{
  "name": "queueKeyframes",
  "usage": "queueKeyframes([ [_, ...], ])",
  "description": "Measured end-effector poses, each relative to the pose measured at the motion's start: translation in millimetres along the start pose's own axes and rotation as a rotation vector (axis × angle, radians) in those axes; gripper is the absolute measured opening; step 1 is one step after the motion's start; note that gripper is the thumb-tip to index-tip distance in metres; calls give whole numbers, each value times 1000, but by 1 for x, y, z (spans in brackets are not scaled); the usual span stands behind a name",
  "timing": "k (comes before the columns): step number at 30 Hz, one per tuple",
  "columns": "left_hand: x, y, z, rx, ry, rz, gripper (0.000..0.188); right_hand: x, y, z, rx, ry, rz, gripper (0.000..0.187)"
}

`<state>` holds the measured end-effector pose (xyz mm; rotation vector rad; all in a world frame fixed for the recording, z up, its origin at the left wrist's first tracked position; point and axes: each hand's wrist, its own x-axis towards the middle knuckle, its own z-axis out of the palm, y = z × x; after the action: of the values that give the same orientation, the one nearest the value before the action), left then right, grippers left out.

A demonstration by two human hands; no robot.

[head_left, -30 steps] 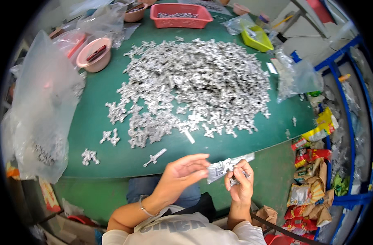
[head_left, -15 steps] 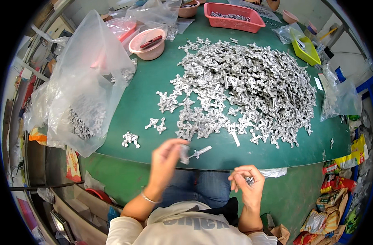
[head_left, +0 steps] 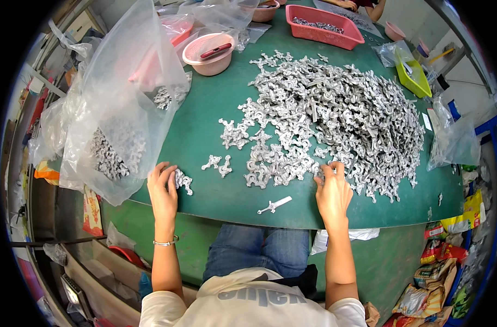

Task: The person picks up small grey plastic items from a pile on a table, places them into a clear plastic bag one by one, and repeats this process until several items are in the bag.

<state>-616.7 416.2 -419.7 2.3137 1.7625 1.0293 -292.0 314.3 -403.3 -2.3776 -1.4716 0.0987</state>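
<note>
Over the left front part of the table, my left hand point(head_left: 163, 188) is open, its fingers loosely bent. It is beside a small group of grey metal castings point(head_left: 183, 182), partly covering them. My right hand point(head_left: 334, 191) is at the near edge of a large heap of the same castings point(head_left: 357, 109). Its fingers curl down among the pieces, and what they grip is hidden. Between the hands, a single casting with a flat strip attached point(head_left: 274, 205) lies near the table's front edge. Two loose castings point(head_left: 218, 164) lie farther in.
The green table point(head_left: 215, 199) has a large clear plastic bag point(head_left: 123, 120) with castings at its left. Toward the back stand a pink bowl point(head_left: 209, 65) holding a red-handled tool, a pink basket point(head_left: 324, 41) and a yellow-green basket point(head_left: 414, 82). Another person's arm point(head_left: 376, 11) shows at the far edge.
My left hand has moved left to the small group of castings, and the piece it held no longer shows. My right hand has reached forward to the heap. The view has shifted slightly.
</note>
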Motion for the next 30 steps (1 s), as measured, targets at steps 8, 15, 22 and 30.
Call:
queueKeyframes([
  [8, -23, 78, -7, -405, -42, 65, 22, -8, 19, -3, 629, 102, 138, 9],
  [15, -35, 164, 3, -1272, -516, -191, 37, -46, -16, -35, 1306, -310, 237, 9],
  [22, -38, 174, 5, -1576, -651, -343, 24, -72, -26, -56, 1063, -125, 40, 14],
  [30, -39, 177, -5, -1674, -693, -373, 22, -82, -26, -67, 808, 98, -215, 23],
])
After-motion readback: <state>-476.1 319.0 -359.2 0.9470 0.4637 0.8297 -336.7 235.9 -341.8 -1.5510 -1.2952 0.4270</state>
